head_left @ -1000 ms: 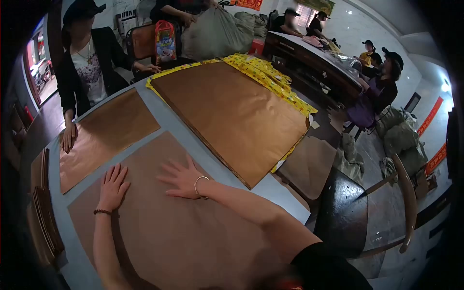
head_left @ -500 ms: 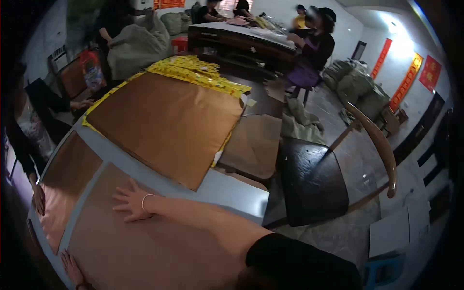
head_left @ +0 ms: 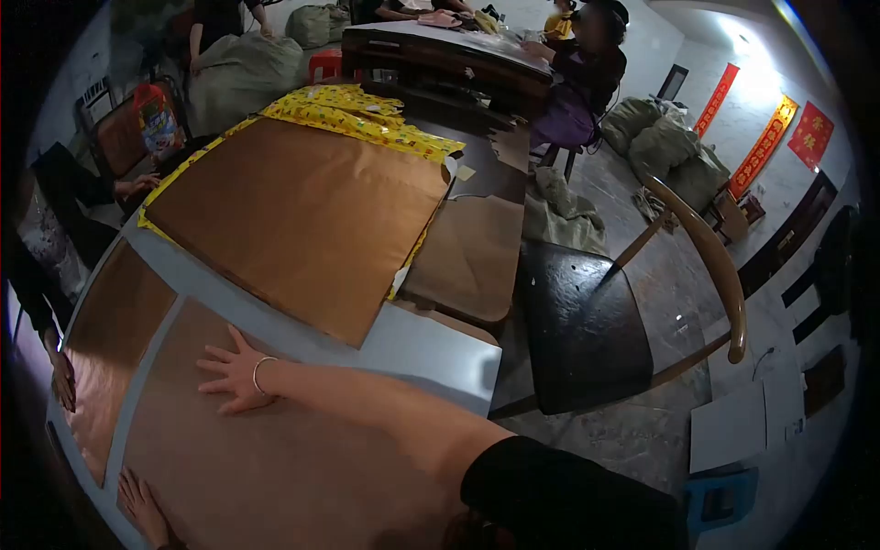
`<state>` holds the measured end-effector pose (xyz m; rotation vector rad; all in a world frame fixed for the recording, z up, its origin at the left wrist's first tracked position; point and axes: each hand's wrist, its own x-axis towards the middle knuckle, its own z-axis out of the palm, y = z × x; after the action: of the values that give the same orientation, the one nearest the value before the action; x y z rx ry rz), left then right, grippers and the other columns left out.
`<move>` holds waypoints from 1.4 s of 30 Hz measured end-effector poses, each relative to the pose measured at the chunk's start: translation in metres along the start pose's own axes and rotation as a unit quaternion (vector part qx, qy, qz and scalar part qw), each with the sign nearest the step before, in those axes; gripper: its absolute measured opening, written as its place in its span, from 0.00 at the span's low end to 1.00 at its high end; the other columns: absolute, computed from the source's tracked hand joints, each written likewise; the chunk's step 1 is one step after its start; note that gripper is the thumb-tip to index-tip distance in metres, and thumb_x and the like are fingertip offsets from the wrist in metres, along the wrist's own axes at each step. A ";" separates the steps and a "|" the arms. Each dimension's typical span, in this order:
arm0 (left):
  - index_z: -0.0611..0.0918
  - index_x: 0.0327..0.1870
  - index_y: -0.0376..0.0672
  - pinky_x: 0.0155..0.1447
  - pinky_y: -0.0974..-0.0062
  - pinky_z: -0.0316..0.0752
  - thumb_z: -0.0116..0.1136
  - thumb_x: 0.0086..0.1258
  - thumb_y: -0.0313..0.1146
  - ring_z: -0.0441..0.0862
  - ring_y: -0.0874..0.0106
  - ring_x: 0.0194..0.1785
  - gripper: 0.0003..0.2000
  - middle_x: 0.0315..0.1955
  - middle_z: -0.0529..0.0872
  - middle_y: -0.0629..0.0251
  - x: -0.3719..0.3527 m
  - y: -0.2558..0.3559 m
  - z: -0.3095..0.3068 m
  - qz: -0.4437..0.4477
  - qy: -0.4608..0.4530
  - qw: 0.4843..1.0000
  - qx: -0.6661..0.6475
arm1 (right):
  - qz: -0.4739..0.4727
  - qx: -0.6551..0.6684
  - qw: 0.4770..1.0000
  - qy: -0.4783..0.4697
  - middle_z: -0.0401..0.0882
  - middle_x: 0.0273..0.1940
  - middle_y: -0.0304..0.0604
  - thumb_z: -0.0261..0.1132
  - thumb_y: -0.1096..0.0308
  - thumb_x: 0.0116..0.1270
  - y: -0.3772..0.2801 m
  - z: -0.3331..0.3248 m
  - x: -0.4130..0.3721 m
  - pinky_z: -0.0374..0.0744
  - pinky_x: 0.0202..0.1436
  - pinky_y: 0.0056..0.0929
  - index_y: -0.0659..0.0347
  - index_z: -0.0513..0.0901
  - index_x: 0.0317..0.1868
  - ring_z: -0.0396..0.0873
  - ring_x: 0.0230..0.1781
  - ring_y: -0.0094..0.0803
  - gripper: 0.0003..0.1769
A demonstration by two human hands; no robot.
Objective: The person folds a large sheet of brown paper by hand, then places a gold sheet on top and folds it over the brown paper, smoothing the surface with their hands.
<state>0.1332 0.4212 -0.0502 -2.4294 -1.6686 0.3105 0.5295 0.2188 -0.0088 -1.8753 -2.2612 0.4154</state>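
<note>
My right hand point(head_left: 236, 374) lies flat on a large brown sheet point(head_left: 302, 467), fingers spread, a bracelet round the wrist. At the lower left, my left hand point(head_left: 143, 506) rests on the same sheet near its left edge, fingers stretched out. The sheet lies on a pale grey board point(head_left: 449, 353). To its left, past a narrow grey strip, is another brown sheet point(head_left: 110, 339), glossy at its lower part. Farther back lies a stack of brown sheets point(head_left: 302, 220) with yellow patterned wrapping point(head_left: 367, 124) at its back and sides.
A co-worker's hand point(head_left: 62, 380) is at the left sheet's edge. A dark-seated wooden chair point(head_left: 587, 330) stands on the right, near a blue stool point(head_left: 721, 495). Cardboard point(head_left: 467, 257) lies beside the stack. Behind are another table point(head_left: 440, 60), seated people and bulging sacks point(head_left: 674, 151).
The view has shifted slightly, so most things sit a little further left and higher. Both my hands stay flat on the brown sheet. The co-worker's hand at the left remains by the edge.
</note>
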 end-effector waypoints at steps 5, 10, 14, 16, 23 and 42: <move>0.56 0.74 0.51 0.76 0.59 0.41 0.30 0.79 0.47 0.45 0.59 0.76 0.25 0.73 0.53 0.61 0.036 -0.084 0.075 -0.042 0.043 0.998 0.014 | -0.003 -0.015 1.000 -0.002 0.43 0.76 0.40 0.40 0.36 0.69 0.001 0.001 0.002 0.29 0.71 0.69 0.37 0.59 0.72 0.35 0.77 0.40 0.34; 0.55 0.74 0.52 0.76 0.58 0.43 0.29 0.79 0.47 0.46 0.58 0.76 0.25 0.74 0.53 0.63 0.021 -0.072 0.047 -0.045 -0.063 0.987 0.138 | -0.002 -0.029 1.000 0.000 0.44 0.76 0.39 0.41 0.36 0.69 -0.002 -0.002 0.001 0.29 0.71 0.67 0.37 0.59 0.72 0.36 0.77 0.40 0.34; 0.52 0.75 0.53 0.76 0.60 0.37 0.30 0.78 0.53 0.40 0.64 0.77 0.28 0.75 0.48 0.66 -0.019 -0.029 0.031 -0.026 0.050 0.990 -0.132 | 0.010 -0.030 0.999 -0.007 0.44 0.76 0.39 0.42 0.35 0.68 -0.002 -0.001 0.003 0.30 0.72 0.66 0.37 0.59 0.72 0.37 0.77 0.39 0.34; 0.51 0.75 0.53 0.76 0.60 0.37 0.30 0.78 0.53 0.40 0.64 0.77 0.29 0.75 0.47 0.66 -0.035 0.023 -0.037 -0.110 -0.019 0.986 -0.121 | 0.007 -0.031 0.999 -0.003 0.44 0.76 0.39 0.42 0.35 0.68 -0.001 0.001 0.004 0.30 0.72 0.66 0.37 0.59 0.72 0.37 0.77 0.39 0.35; 0.52 0.75 0.56 0.75 0.58 0.40 0.28 0.76 0.57 0.44 0.59 0.76 0.30 0.75 0.49 0.63 0.020 -0.081 0.053 -0.109 -0.007 0.988 -0.111 | 0.011 -0.036 0.999 0.001 0.44 0.76 0.39 0.41 0.35 0.68 -0.001 0.000 0.002 0.30 0.72 0.66 0.37 0.58 0.72 0.38 0.77 0.39 0.35; 0.54 0.75 0.60 0.75 0.60 0.39 0.32 0.77 0.55 0.48 0.62 0.75 0.28 0.74 0.54 0.63 -0.014 -0.020 0.017 -0.158 0.060 0.977 -0.132 | 0.024 -0.071 0.997 -0.018 0.39 0.77 0.35 0.36 0.33 0.69 0.001 0.004 0.008 0.28 0.71 0.66 0.33 0.54 0.73 0.35 0.78 0.38 0.35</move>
<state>0.1059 0.4155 -0.0605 -2.2420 -2.1137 -0.1075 0.5274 0.2267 -0.0133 -2.0087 -2.3303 0.3054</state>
